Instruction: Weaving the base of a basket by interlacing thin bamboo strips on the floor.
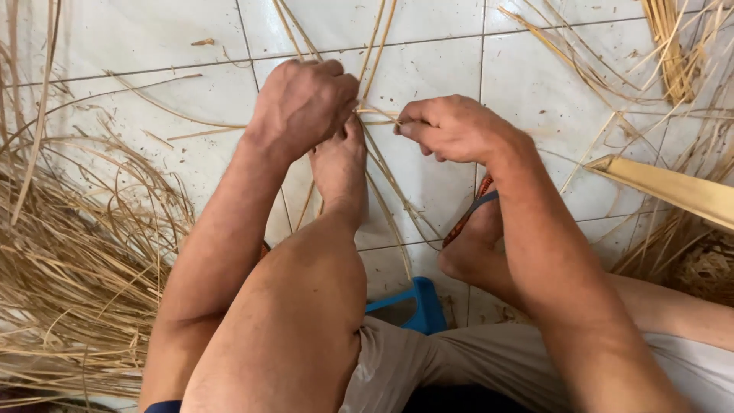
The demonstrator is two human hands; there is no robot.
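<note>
Straw pile: a big heap of dry tan straw (73,268) lies on the left, on the white tile floor (191,38). Some long bits curl up and lean toward the left arm.

Left hand: the left hand (302,103) is closed in a fist around thin straw strips (378,115). It sits right on top of the toes.

Bare foot: the bare foot (340,164) is between the two hands. It looks like the toes press the strips down, but the fist hides that spot, so I cannot be sure.

Strips: the strips go across from one hand to the other, just above the toes. Their long ends fan out up the floor and down past the foot.

Right hand: the right hand (451,126) is closed too. Its thumb and fingers pinch the other end of the same strips.

How to do it well: I think both hands should keep the strips pulled tight and flat. A soft, even pull seems best, since dry straw may snap. The foot should stay still to hold the work.

Other foot: a foot in an orange and grey sandal (472,214) rests under the right wrist.

Blue thing: the edge of a blue plastic seat (420,306) peeks out between the legs.

Right side: a wide flat pale strip (673,191) and more loose straw (677,53) lie near the right arm.

In the way: the loose ends cross each other, so the wrong one could get caught.
</note>
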